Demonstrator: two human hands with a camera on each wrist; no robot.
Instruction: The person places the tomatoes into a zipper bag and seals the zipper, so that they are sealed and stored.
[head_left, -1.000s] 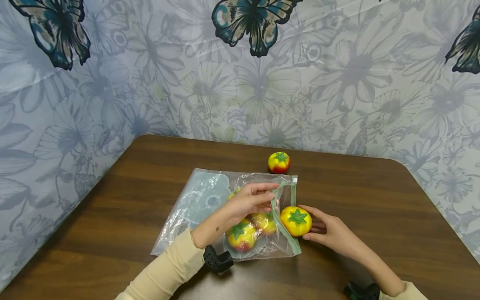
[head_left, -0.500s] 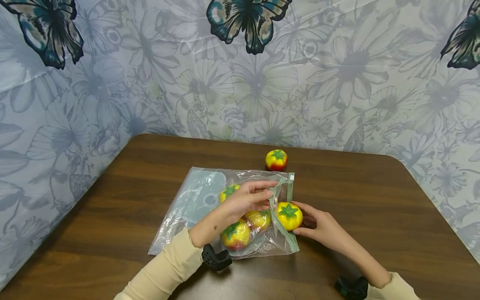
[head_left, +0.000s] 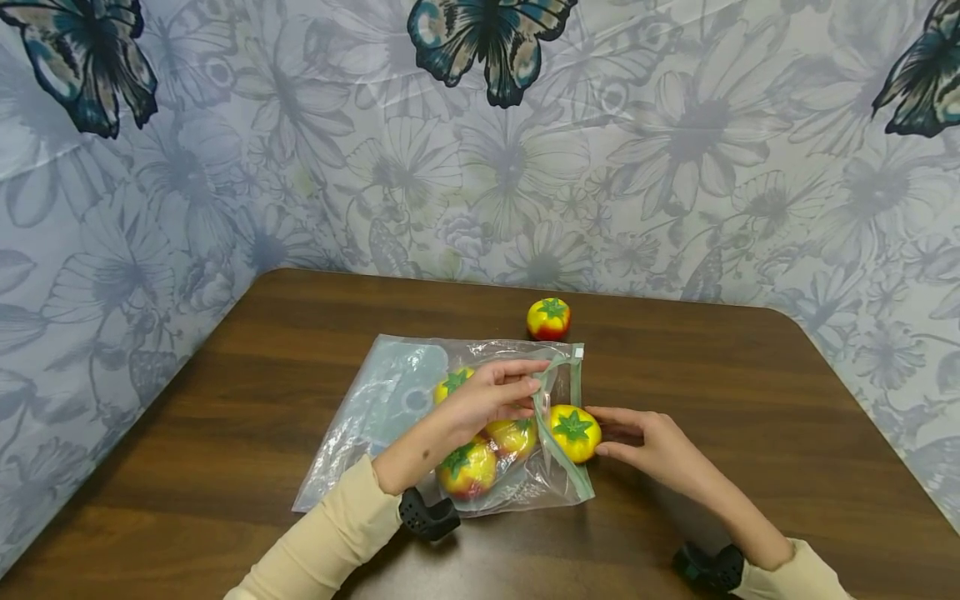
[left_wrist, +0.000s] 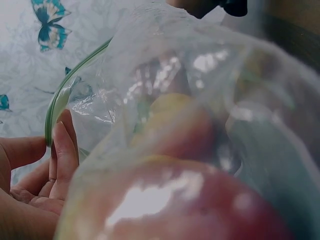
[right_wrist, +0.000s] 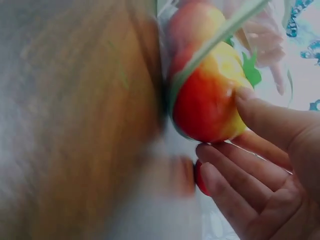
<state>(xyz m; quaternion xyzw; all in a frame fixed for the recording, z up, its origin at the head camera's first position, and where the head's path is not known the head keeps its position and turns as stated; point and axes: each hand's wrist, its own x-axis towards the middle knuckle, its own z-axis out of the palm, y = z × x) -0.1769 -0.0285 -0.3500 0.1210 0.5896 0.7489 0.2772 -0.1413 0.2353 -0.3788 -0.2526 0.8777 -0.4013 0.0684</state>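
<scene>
Pinching the clear bag (head_left: pixel 348 442) at its mouth with the left hand (head_left: pixel 497 397), the person (head_left: pixel 322 533) is apparently loading the yellow-red fruit (head_left: pixel 575 435) there, right hand (head_left: pixel 656 446) gripping it well short of the table's far edge (head_left: pixel 660 307), and likely needing to push deeper next.

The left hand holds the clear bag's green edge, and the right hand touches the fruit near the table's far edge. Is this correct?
No: the head view shows the right hand touching the fruit at the bag's mouth. The rest is right.
</scene>
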